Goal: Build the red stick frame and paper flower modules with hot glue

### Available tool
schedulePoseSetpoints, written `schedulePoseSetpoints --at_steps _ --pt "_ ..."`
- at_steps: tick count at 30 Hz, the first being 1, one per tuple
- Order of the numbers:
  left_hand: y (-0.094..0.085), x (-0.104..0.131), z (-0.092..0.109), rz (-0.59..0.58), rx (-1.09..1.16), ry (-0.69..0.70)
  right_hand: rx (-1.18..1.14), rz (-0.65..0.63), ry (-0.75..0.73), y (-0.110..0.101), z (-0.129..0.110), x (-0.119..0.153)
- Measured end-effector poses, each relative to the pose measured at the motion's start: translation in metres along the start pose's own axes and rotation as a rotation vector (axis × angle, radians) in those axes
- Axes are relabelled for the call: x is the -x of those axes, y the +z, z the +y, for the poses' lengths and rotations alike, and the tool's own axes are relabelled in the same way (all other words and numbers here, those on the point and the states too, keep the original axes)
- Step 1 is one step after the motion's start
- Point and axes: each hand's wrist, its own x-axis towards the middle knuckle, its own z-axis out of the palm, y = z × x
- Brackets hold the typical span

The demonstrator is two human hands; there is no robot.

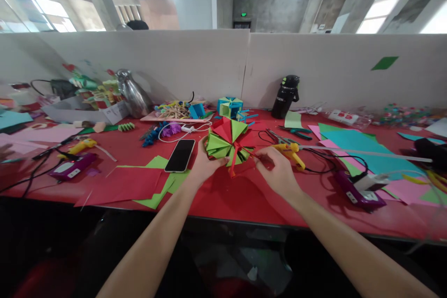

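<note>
A folded paper ornament [223, 142], made of green and red pleated pieces, stands above the red table in front of me. My left hand [206, 163] is closed round its left side, the thumb along the lower edge. A red paper strip [234, 162] hangs down the front of the ornament. At the ornament's right, my right hand [275, 170] pinches the end of a thin red strip [249, 152] that runs to its middle. Close to my right hand lies a yellow glue gun [293, 152]. A black-screened phone [180, 155] lies left of my left hand.
Red and green paper sheets [129, 184] lie front left, blue and pink sheets [366, 149] right. Purple power boxes [359, 193] with cables sit on both sides. Behind stand a metal jug [132, 93], a blue-green paper piece [229, 107] and a black bottle [285, 97] before a partition.
</note>
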Motion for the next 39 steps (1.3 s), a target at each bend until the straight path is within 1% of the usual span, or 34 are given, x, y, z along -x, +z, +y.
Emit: schedulePoseSetpoints --at_steps 4,9,13,17,19,22,24,26,28,30,32,36,38,39 --pt "-0.001 0.000 0.003 -0.007 0.022 0.000 0.018 0.021 0.003 -0.002 0.003 -0.002" --pt "-0.004 -0.002 -0.001 -0.019 0.077 0.017 0.009 0.031 0.028 -0.002 0.003 -0.002" --pt "-0.002 -0.002 -0.002 0.024 0.080 0.020 -0.043 -0.008 0.082 0.002 -0.001 0.002" --pt "0.000 -0.002 0.000 0.047 0.099 -0.006 -0.105 -0.063 0.094 0.003 -0.004 0.003" --pt "0.000 -0.002 0.000 0.055 0.091 -0.018 -0.116 -0.044 0.117 -0.001 -0.003 0.000" --pt "0.000 -0.002 0.000 0.055 0.064 -0.003 -0.109 0.026 0.151 -0.006 -0.001 -0.004" --pt "0.000 -0.002 0.001 0.048 0.060 0.005 -0.106 0.043 0.156 -0.007 -0.002 -0.004" --pt "0.001 -0.002 0.001 0.045 0.066 0.001 -0.112 0.004 0.143 -0.005 -0.004 -0.001" --pt "0.001 -0.002 0.001 0.064 0.069 -0.003 -0.120 -0.058 0.114 -0.002 -0.006 0.002" --pt "0.001 -0.003 0.001 0.089 0.062 -0.008 -0.117 -0.083 0.093 0.000 -0.007 0.002" --pt "0.000 -0.004 -0.001 0.103 0.057 -0.006 -0.096 -0.045 0.094 -0.002 -0.005 -0.001" --pt "0.001 -0.005 -0.003 0.075 0.075 0.011 -0.109 0.090 0.124 -0.008 0.001 -0.006" --pt "0.001 -0.005 -0.002 0.085 0.077 0.002 -0.163 0.101 0.143 -0.009 0.001 -0.005" --pt "0.001 -0.005 -0.001 0.099 0.072 -0.005 -0.178 0.083 0.150 -0.008 0.000 -0.004"
